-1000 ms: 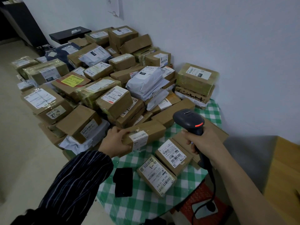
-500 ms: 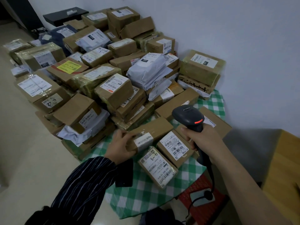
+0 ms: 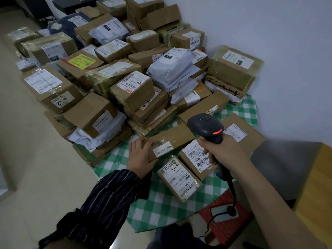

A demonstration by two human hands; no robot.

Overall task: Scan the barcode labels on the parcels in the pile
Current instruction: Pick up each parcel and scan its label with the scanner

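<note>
Compared with a second ago, the parcel pile (image 3: 125, 83) is sitting higher in frame, while my left hand (image 3: 141, 156) is still gripping the near end of the long brown cardboard parcel (image 3: 172, 138), fingers (image 3: 140, 143) curled over its top, at centre frame on the green-checked cloth (image 3: 161, 203). My right hand (image 3: 224, 151) is clutching the black barcode scanner (image 3: 204, 124), fingers wrapped round its handle, red light glowing, above a white-labelled brown box (image 3: 192, 155) right of centre.
</note>
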